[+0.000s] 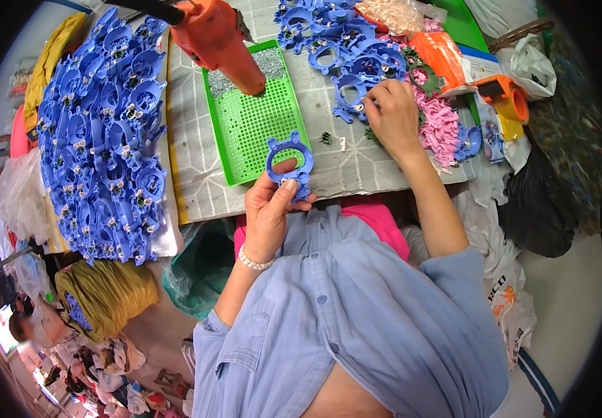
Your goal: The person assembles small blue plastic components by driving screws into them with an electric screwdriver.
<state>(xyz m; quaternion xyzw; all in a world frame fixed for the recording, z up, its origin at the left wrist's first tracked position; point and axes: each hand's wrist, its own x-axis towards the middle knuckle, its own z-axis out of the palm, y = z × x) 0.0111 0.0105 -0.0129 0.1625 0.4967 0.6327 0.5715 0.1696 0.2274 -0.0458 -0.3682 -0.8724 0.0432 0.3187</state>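
Note:
My left hand (269, 209) is closed on a blue plastic ring-shaped frame (304, 159) with small ears, held upright over the table's near edge. The thumb presses on the lower part of the frame. Beyond it and to the right, my right hand (393, 120) has its fingers curled down beside another blue frame (350, 94). Whatever its fingertips hold, if anything, is hidden. Between the hands, a small dark green piece (325, 138) and a small white piece (343, 144) lie on the patterned tablecloth. Pink plastic pieces (440, 129) are heaped just right of my right hand.
An orange power tool (210, 42) hangs over a green perforated tray (252, 132) with small silvery screws (269, 64) at its far end. Many blue frames (102, 139) cover the left side. Packets, an orange tape dispenser (506, 97) and a black bag (541, 202) are at right.

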